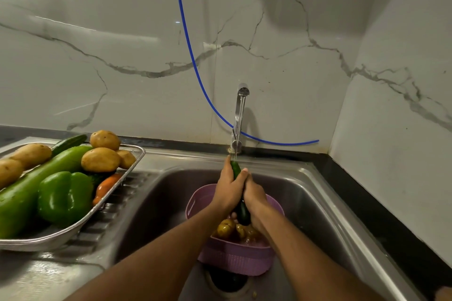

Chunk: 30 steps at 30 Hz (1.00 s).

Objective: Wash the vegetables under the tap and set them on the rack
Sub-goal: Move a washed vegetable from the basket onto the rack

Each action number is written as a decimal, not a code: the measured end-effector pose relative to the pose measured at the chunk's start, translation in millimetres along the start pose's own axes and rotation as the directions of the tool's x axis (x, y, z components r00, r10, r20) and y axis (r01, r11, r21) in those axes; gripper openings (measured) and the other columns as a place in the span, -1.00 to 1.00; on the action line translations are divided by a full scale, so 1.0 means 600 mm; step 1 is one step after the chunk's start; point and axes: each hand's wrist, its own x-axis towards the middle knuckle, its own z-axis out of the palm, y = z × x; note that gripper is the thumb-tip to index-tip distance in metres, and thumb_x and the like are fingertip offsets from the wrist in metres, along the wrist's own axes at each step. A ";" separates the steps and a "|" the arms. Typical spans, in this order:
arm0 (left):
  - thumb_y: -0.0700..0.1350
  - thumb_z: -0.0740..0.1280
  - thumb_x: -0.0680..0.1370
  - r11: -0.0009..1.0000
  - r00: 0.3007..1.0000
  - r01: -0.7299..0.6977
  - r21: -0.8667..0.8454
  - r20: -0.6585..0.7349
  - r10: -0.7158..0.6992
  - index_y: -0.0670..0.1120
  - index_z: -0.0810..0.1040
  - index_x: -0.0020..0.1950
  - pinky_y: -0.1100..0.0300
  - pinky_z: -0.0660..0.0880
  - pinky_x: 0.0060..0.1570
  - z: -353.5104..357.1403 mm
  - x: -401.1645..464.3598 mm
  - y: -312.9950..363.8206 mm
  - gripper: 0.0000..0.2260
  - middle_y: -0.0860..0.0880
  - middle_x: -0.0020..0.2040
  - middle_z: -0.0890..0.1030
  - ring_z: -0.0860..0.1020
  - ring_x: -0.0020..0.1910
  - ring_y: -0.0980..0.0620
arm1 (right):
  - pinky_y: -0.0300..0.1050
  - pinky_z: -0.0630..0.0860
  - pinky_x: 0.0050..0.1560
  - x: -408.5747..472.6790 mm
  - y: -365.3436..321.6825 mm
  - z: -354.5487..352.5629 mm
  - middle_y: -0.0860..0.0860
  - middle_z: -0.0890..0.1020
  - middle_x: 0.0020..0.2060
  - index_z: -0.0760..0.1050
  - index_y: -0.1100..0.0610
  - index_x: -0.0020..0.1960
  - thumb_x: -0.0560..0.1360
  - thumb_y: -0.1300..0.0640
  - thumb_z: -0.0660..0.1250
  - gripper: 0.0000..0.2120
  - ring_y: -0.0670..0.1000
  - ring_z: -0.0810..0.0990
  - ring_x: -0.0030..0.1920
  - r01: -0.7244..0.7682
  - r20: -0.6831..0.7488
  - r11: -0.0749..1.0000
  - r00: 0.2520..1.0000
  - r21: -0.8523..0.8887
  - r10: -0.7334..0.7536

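Both of my hands grip one dark green cucumber [236, 170] under the running tap [239, 115], over the steel sink [305, 193]. My left hand [228, 188] wraps its upper part, my right hand [254, 199] its lower part. The cucumber's dark lower end [243, 214] sticks out below my hands. Beneath it a purple basket [234, 261] sits in the sink with potatoes [226, 227] in it. On the left drainboard a metal mesh rack [132, 151] holds several potatoes [100, 159], a long pale green gourd [36, 178], a green bell pepper [64, 197], a carrot [107, 186] and another cucumber [69, 143].
A thin blue hose [188, 39] hangs down the marble wall and passes behind the tap. A black counter edge [367, 205] runs along the right side of the sink. The sink drain [228, 283] shows below the basket.
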 end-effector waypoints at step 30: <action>-0.18 0.35 0.64 0.987 0.953 -0.046 -0.156 -0.302 -0.004 0.02 0.50 0.33 0.26 0.57 0.07 -0.008 -0.025 0.034 -0.73 0.09 0.08 0.63 0.61 0.08 0.17 | 0.06 0.46 0.32 -0.050 -0.024 0.003 0.08 0.63 0.06 0.58 0.07 0.14 0.71 -0.25 -0.14 -0.40 0.08 0.58 0.13 0.110 0.120 0.982 0.984 0.153 -0.129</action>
